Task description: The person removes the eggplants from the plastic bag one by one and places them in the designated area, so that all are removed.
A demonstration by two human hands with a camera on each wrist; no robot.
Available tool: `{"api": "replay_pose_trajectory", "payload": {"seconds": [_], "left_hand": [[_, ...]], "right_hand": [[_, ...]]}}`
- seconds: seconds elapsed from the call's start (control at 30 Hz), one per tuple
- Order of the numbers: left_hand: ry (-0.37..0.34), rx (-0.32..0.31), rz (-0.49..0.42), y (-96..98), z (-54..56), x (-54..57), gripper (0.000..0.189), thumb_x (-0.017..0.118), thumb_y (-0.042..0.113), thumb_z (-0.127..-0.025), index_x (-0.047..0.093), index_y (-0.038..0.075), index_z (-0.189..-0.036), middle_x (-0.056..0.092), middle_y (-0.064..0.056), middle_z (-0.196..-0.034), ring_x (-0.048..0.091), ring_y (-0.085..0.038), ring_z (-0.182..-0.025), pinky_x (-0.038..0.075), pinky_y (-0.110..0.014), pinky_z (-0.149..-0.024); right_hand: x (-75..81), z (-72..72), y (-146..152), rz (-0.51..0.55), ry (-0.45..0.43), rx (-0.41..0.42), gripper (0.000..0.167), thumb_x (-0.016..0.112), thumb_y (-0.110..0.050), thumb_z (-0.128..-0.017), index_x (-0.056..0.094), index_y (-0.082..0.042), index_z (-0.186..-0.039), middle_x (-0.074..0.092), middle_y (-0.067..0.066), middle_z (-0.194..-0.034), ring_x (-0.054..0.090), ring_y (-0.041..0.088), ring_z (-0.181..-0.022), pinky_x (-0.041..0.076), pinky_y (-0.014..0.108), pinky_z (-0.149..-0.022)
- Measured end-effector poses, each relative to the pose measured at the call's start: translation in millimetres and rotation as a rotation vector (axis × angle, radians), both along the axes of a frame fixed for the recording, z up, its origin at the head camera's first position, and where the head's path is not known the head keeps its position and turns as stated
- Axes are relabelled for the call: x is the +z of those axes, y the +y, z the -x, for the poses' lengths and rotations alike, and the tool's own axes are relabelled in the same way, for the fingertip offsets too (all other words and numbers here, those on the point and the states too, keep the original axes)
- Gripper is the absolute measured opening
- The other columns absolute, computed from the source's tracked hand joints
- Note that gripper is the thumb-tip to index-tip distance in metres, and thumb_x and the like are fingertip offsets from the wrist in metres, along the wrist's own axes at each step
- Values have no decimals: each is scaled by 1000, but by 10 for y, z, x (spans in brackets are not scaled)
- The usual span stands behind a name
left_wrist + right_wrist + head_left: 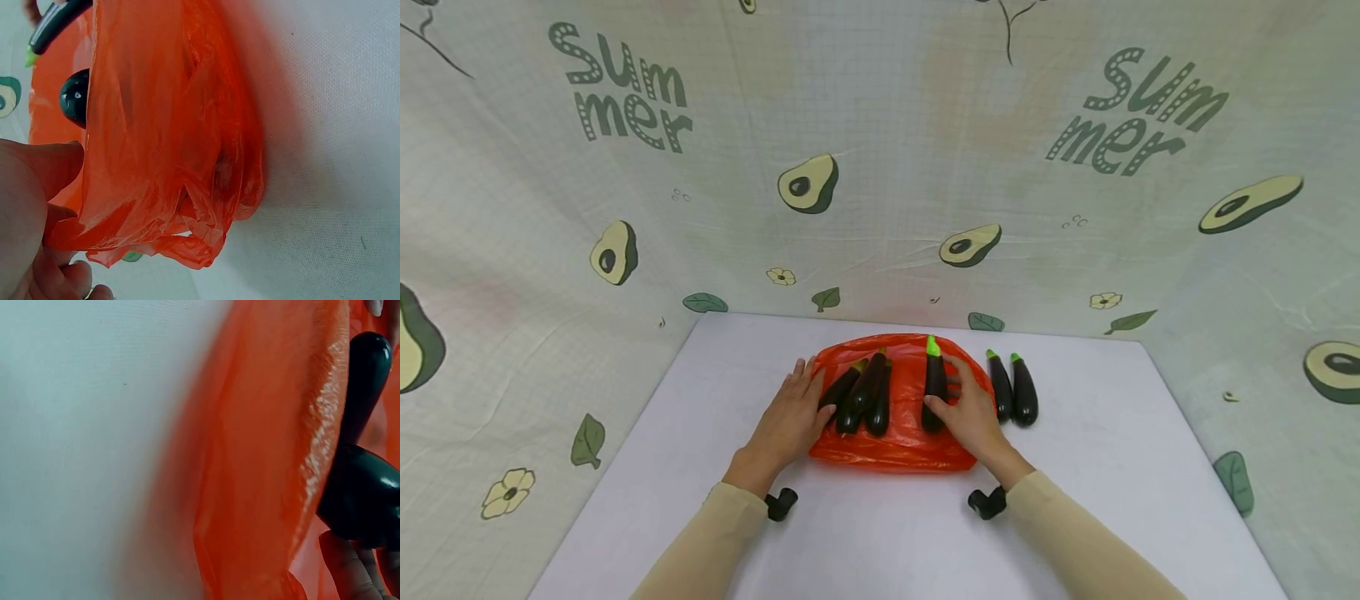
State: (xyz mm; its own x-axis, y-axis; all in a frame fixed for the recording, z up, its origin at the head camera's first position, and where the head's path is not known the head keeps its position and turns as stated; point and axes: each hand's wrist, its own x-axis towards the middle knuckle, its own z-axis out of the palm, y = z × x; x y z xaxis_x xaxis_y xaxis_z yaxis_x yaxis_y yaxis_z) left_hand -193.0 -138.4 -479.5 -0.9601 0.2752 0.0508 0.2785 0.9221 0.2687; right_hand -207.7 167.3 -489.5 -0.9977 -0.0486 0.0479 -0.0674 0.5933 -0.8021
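A red plastic bag (901, 454) lies on the table with its mouth spread wide. Several dark eggplants (867, 396) are bunched in its left half. My right hand (976, 414) holds one eggplant (935, 385), green stem end pointing away, over the right half, thumb on its left side and fingers on its right. Whether this eggplant rests on the bag cannot be told. My left hand (792, 417) lies against the bag's left edge, fingers extended, thumb near the bunch. In the left wrist view, the bag's near wall (144, 156) hides most of the contents.
Two more eggplants (1024, 392) lie side by side on the white table (1097, 467), just right of the bag. Behind and beside the table hangs a pale cloth (880, 150) printed with avocados and leaves. A small black device (782, 504) sits by each wrist.
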Motion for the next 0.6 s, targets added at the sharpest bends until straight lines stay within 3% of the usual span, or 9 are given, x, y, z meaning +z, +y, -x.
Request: {"api": "replay_pose_trajectory", "payload": {"seconds": [0.6], "left_hand": [[21, -8, -16, -7, 1, 18, 74, 64, 35, -106, 34, -2, -163, 23, -20, -174, 14, -39, -163, 21, -55, -130]], "right_hand": [[149, -16, 291, -66, 53, -31, 74, 75, -19, -97, 35, -17, -159, 57, 22, -146, 66, 40, -123, 59, 56, -100]]}}
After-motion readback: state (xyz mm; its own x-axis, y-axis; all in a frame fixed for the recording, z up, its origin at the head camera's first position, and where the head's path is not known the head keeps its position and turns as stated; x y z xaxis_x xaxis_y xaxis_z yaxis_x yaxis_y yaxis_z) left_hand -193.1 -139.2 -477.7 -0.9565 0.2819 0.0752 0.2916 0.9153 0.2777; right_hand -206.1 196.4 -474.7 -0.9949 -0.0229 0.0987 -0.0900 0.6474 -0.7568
